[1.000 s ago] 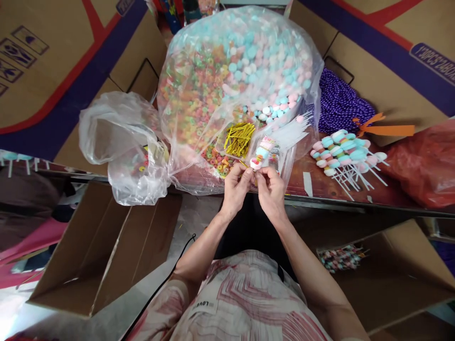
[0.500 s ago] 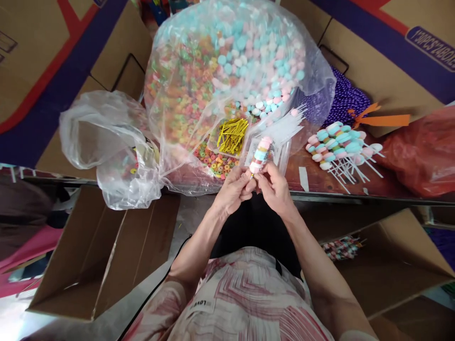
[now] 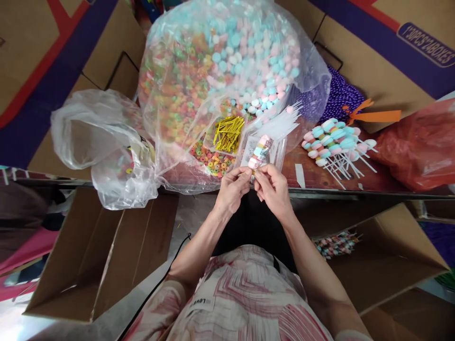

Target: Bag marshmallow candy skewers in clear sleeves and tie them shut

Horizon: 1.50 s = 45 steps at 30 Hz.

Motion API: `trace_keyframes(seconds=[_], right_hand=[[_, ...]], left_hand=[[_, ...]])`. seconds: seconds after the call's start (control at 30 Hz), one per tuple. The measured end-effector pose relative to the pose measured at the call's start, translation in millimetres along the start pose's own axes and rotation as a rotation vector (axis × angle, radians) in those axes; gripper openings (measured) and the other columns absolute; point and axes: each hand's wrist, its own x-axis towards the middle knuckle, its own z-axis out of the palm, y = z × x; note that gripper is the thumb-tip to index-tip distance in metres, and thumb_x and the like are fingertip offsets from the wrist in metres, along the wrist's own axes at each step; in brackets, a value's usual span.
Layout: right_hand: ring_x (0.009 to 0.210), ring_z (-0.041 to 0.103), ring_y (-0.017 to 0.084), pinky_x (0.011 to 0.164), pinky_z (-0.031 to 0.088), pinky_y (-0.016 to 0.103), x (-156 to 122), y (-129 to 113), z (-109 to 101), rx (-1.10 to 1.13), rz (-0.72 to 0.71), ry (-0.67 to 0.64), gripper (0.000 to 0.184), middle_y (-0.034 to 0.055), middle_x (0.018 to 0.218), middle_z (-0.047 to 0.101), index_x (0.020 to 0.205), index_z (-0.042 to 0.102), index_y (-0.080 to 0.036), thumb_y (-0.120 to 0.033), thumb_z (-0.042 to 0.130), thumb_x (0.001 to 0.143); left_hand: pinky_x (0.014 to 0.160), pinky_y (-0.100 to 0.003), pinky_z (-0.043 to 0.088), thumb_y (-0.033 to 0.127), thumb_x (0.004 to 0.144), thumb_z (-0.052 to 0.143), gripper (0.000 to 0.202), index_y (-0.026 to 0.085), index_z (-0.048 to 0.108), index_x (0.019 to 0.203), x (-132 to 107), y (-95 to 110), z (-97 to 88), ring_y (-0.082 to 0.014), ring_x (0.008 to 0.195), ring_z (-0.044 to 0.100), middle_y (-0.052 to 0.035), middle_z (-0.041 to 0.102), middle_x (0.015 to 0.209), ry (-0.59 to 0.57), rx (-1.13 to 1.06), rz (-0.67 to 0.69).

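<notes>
In the view from my head, my left hand (image 3: 232, 189) and right hand (image 3: 273, 189) meet at the table edge, thumbs and forefingers pinched nearly closed on the lower end of one candy stick (image 3: 259, 152). It tilts away from me over a clear tray (image 3: 279, 163), pink, blue and white pieces stacked along it. A speck of gold shows by my fingertips (too small to make out). My other fingers are curled in.

The printed box (image 3: 377, 61) at the upper right reads "30PCS" and "24BOXES"; my shirt (image 3: 249, 298) carries a label saying "LOVE". The dark print on or behind the candy I can't read.

I count one candy stick in my fingers, one heap of gold ties (image 3: 228, 135) just beyond my left hand, one fan of white sticks (image 3: 282, 124) and one pile of finished candies (image 3: 332, 137) to the right (they overlap too much to count singly).
</notes>
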Motion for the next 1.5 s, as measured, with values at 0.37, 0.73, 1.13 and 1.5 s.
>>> trace_keyframes(seconds=[0.37,0.73,1.13,1.5], right_hand=[[0.092,0.075,0.020,0.082,0.061,0.034,-1,16,-16,-0.747,-0.870,0.265,0.023,0.0075,0.099,0.078,0.112,0.071,-0.023,-0.010,0.058,0.098],[0.079,0.063,0.017,0.073,0.052,0.031,-7,13,-10,-0.590,-0.626,0.472,0.012,0.0036,0.086,0.062,0.097,0.059,-0.022,-0.016,0.050,0.103],[0.079,0.064,0.016,0.075,0.052,0.032,-27,-16,-45,-0.532,-0.564,0.488,0.011,0.0008,0.085,0.066,0.092,0.062,-0.022,-0.014,0.057,0.098],[0.061,0.056,0.012,0.058,0.045,0.026,-70,-7,-44,-0.170,-0.160,0.535,0.020,-0.0023,0.070,0.065,0.089,0.076,-0.021,-0.033,0.064,0.099]], left_hand=[[0.040,-0.010,0.020,0.018,0.072,0.088,0.023,0.011,0.066,0.073,-3,5,14.0,0.0016,0.043,0.028,0.0055,0.051,0.059,-0.005,-0.148,-0.234],[0.072,-0.026,0.051,0.044,0.083,0.083,0.030,0.016,0.075,0.092,0,-10,26.0,-0.0150,0.079,0.066,-0.0033,0.071,0.083,-0.190,-0.108,-0.236],[0.113,-0.043,0.043,0.073,0.093,0.054,0.062,0.022,0.072,0.063,-7,-15,40.8,-0.0285,0.118,0.060,-0.0092,0.072,0.091,-0.318,0.376,0.155],[0.092,-0.036,0.050,0.063,0.076,0.082,0.043,0.020,0.078,0.076,-9,-38,52.3,-0.0187,0.092,0.064,-0.0043,0.070,0.090,-0.365,0.352,0.086]])
